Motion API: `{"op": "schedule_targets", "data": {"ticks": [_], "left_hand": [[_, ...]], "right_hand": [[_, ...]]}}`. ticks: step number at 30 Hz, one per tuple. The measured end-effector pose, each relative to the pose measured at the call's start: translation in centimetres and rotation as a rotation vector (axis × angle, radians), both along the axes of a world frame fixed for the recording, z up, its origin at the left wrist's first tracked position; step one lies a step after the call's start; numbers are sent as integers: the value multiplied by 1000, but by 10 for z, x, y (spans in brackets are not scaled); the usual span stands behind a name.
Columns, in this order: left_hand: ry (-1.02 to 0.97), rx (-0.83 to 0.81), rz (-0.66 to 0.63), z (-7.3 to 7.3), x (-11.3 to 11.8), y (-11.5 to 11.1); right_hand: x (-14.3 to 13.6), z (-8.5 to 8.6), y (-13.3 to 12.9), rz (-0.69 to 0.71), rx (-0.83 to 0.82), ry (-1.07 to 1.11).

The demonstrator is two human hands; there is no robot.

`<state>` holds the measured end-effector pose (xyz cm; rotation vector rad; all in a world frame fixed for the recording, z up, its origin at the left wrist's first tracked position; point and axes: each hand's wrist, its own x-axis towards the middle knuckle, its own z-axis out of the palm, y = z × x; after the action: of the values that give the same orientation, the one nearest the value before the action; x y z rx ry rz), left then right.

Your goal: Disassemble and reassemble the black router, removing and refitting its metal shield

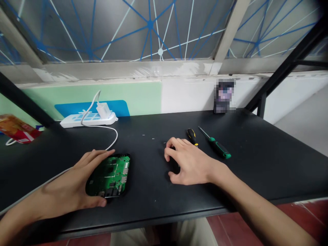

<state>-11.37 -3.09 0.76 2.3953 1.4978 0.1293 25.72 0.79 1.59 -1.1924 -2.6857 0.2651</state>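
Board [114, 174] near front edge of table [256, 167], left half; left hand [77, 179] gripping its sides. Bared; screws [153, 138] apparently out, toward back edge; seems not yet unseated. Right hand [192, 160] curled, grip unclear.

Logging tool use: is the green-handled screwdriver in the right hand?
No, the green-handled screwdriver lies on the black table, apart from the right hand.

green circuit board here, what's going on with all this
A person's left-hand grip is around the left side of the green circuit board. The right-hand grip is curled near a black-and-yellow handle; whether it holds anything is unclear. A green-and-black screwdriver and small screw-like pieces lie on the black desk.
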Motion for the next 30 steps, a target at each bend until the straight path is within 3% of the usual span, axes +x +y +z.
{"op": "schedule_targets", "data": {"ticks": [5,19,23,30], "left_hand": [[-67,56,-12,0,32,1],[-82,118,-175,-1,128,27],[-100,90,-178,-2,127,32],[-181,12,-233,-3,98,35]], "right_hand": [[-2,0,2,-48,-15,1],[-7,-4,5,37,-16,271],[-7,-6,7,43,-42,241],[-4,-9,11,40,-25,232]]}}
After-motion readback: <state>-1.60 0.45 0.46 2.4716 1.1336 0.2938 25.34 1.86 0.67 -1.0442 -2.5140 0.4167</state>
